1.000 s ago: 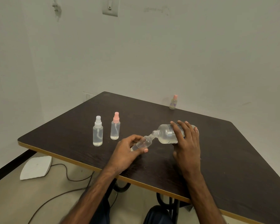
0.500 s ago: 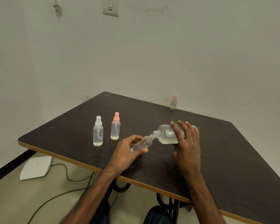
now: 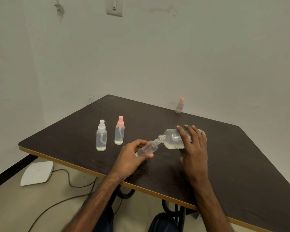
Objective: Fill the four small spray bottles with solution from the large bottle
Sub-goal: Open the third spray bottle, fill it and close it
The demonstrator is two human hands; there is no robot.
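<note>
We take the large clear plastic bottle point(image 3: 172, 139) as our landmark and read across towards it. Far to its left, down on the floor, lies a flat white plastic device point(image 3: 37, 173) with a dark cable. On the dark wooden desk point(image 3: 224, 164), well to the left of the large bottle, stand two small clear spray bottles. One has a white pump top point(image 3: 101, 136) and, nearer the large bottle, one has a pink pump top point(image 3: 119, 131). Both are upright and capped, each with a little liquid showing at the base.

Just left of the large bottle, our left grip point(image 3: 129, 159) is curled round a small clear uncapped spray bottle point(image 3: 149, 147). It holds this tilted, base low and to the left, neck up and to the right. The large bottle lies almost on its side above the desk. Its long axis runs left to right and its open mouth points left, meeting the small bottle's neck. Solution pools along its lower wall. Our right grip point(image 3: 193, 148) clasps its body from above, the fingers over the label.

We judge that the pour depends on the two mouths staying lined up along that shared axis, as any drift would spill onto the desk.

Behind the large bottle, at the far edge of the desk, stands a fourth small bottle with a pink top point(image 3: 179, 106). Its purple marking is too small to read, as is the blue print on the large bottle's label.
</note>
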